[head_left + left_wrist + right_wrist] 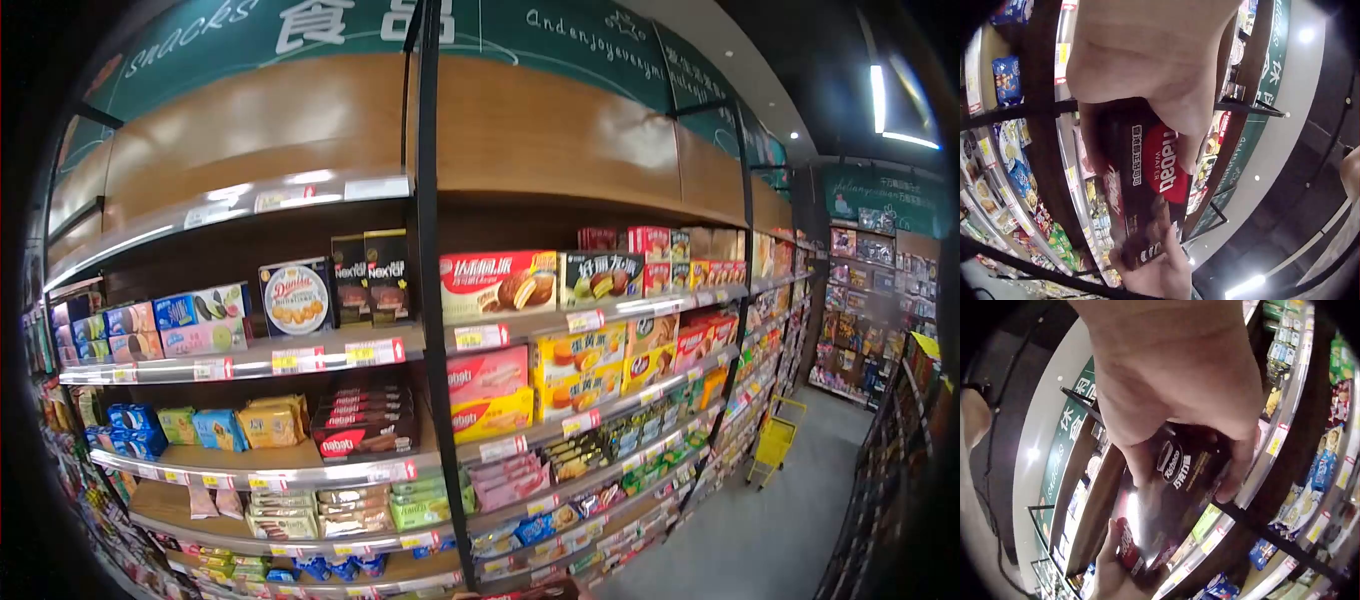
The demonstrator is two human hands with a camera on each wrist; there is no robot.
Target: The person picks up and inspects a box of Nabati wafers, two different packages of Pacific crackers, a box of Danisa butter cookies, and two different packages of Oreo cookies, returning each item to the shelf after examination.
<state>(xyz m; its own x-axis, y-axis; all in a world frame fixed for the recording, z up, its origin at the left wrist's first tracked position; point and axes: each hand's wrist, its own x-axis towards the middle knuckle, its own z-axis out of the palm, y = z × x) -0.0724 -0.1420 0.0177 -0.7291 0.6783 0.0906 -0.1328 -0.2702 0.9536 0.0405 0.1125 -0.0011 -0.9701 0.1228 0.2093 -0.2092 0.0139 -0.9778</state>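
Note:
A dark brown nabati wafer package (1141, 169) is held between both hands. My left hand (1147, 56) grips one end, its thumb and fingers on opposite sides. At the other end, in the left wrist view, my right hand (1160, 269) curls round the pack. The right wrist view has my right hand (1175, 369) gripping the package (1185, 469) from above, with my left hand (1116, 569) at the far end. Only a sliver of the package (535, 592) shows at the head view's bottom edge. Similar nabati boxes (365, 425) are stacked on the shelf.
Shelves of boxed and bagged snacks run along the left and centre, split by a black upright post (432, 250). A yellow cart (776, 440) stands in the aisle (720, 540) at right. Dark shelving (895, 440) lines the far right.

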